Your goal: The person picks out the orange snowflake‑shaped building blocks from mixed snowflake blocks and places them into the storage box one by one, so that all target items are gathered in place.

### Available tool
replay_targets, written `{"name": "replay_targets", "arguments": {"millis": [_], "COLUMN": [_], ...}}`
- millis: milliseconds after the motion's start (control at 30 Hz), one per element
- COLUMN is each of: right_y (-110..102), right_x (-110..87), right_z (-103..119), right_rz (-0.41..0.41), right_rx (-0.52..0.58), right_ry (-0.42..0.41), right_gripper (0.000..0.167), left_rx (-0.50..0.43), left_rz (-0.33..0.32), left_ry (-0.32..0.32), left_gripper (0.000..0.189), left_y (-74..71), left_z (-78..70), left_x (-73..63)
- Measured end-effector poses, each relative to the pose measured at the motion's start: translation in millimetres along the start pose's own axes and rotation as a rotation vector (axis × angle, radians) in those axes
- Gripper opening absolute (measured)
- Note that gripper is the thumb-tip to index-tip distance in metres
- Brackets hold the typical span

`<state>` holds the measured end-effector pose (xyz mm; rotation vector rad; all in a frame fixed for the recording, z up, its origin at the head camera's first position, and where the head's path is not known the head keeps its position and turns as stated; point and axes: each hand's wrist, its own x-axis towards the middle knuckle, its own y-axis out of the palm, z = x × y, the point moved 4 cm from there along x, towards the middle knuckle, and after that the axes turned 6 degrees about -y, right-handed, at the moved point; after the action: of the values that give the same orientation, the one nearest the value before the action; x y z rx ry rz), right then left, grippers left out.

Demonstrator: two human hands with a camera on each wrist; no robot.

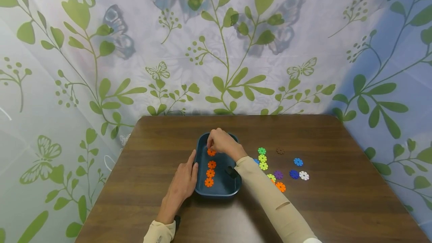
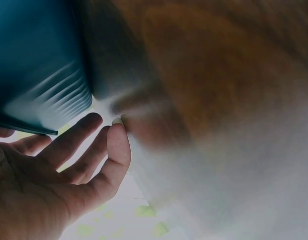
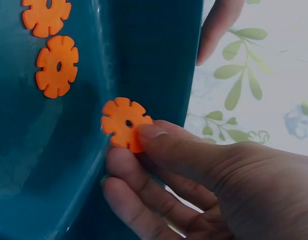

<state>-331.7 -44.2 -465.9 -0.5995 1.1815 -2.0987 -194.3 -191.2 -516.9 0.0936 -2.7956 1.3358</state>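
My right hand (image 1: 224, 143) is over the far end of a dark blue rectangular tray (image 1: 230, 192). Between its thumb and fingers it pinches an orange notched disc (image 3: 124, 120) with a small hole in the middle, close to the tray's inner wall. Three more orange discs (image 1: 210, 173) lie in a column along the tray's left part; two show in the right wrist view. My left hand (image 1: 182, 179) is at the tray's left side, fingers extended along the rim. In the left wrist view its fingers are loosely bent beside the tray's ridged outer corner (image 2: 63, 95).
Right of the tray, loose notched discs lie on the brown wooden table (image 1: 162, 141): green (image 1: 261, 150), yellow-green (image 1: 263, 165), purple (image 1: 278, 175), blue (image 1: 298, 161), white (image 1: 304, 175), brown (image 1: 280, 151) and orange (image 1: 280, 186). My right forearm passes over some. A leaf-patterned curtain (image 1: 216, 66) hangs behind.
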Motion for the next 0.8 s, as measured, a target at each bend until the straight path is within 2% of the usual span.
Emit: {"name": "replay_targets", "arguments": {"millis": [167,400,800], "right_y": [3.8,11.0,22.9], "right_x": [1.7,3.7,7.3], "right_z": [-2.6,-8.6,-13.7], "right_rz": [0.037,0.102,0.137], "right_rx": [-0.011,0.009,0.035], "right_ry": [0.016,0.083,0.089], "right_gripper": [0.021,0.019,0.015], "left_rx": [0.002,-0.003,0.005], "left_rz": [-0.012,-0.014,-0.004], "left_ry": [-0.001,-0.016,-0.028], "left_gripper": [0.055,0.056,0.056], "left_y": [0.0,0.9,0.0], "left_z": [0.3,1.4,1.4], "left_x": [-0.5,-0.9,-1.6]}}
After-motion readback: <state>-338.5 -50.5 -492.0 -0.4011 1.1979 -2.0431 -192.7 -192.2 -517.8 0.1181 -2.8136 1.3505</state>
